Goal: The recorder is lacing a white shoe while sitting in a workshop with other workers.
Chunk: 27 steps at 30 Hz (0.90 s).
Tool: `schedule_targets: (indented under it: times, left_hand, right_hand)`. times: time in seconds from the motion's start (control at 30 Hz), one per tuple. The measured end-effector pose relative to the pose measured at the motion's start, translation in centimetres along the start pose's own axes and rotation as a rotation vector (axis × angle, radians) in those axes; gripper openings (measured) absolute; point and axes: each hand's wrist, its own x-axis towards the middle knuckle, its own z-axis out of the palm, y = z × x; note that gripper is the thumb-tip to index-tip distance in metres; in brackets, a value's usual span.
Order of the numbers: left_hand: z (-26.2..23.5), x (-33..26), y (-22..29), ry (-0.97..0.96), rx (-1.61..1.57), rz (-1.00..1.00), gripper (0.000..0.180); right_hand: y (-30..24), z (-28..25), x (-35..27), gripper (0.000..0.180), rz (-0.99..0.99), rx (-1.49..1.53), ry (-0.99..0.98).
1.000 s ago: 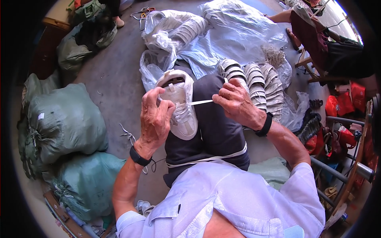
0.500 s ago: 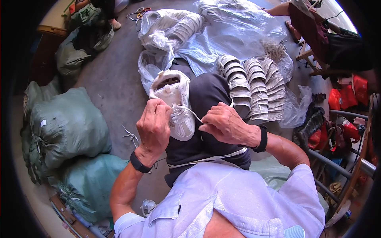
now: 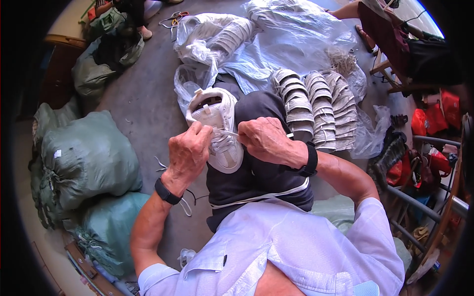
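A white sneaker [image 3: 228, 155] rests on my dark-trousered left leg, its toe toward me and its opening away. A white shoelace [image 3: 227, 132] runs across its upper part, between my two hands. My left hand [image 3: 188, 150] is closed in a pinch at the sneaker's left side, where the lace ends under its fingers. At the right side, my right hand [image 3: 269, 142] pinches the lace close to the shoe. My curled fingers hide the exact grip points. Lower down, the sneaker's front is laced criss-cross.
Stacked rows of off-white shoe parts [image 3: 319, 106] lie right of my knees. Beyond them is clear plastic sheeting [image 3: 296, 29] with more such parts. Full green sacks [image 3: 91, 153] stand at left. Red bags [image 3: 434, 118] and a metal-railed frame [image 3: 414, 203] are at right. Other people sit at the far edges.
My right hand has moved left and slightly away from my body, up to the sneaker. The lace stretch between my hands is shorter and straighter. My left hand stays beside the shoe.
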Motion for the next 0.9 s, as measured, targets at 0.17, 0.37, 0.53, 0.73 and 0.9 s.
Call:
schedule_targets:
  times: [0.17,0.37,0.53,0.73,0.9]
  left_hand:
    - [0.9,1.0,-0.5,0.116,-0.073,-0.143,0.007]
    - [0.3,0.4,-0.8,-0.014,-0.490,-0.416,0.018]
    - [1.0,-1.0,-1.0,-0.029,-0.632,-0.604,0.020]
    - [0.7,-0.6,-1.6,-0.103,-1.398,-1.003,0.022]
    - [1.2,-0.9,-1.4,-0.097,-1.212,-0.913,0.021]
  right_hand:
    - [1.8,0.2,-0.7,0.005,-0.221,0.232,0.031]
    - [1.6,-1.9,2.1,0.008,-0.363,0.108,0.224]
    - [1.7,-1.6,2.4,0.012,-0.392,0.004,0.181]
    - [1.1,0.7,-1.5,0.018,-0.505,-0.082,-0.010]
    - [1.6,1.3,-1.2,0.011,-0.447,0.000,0.057]
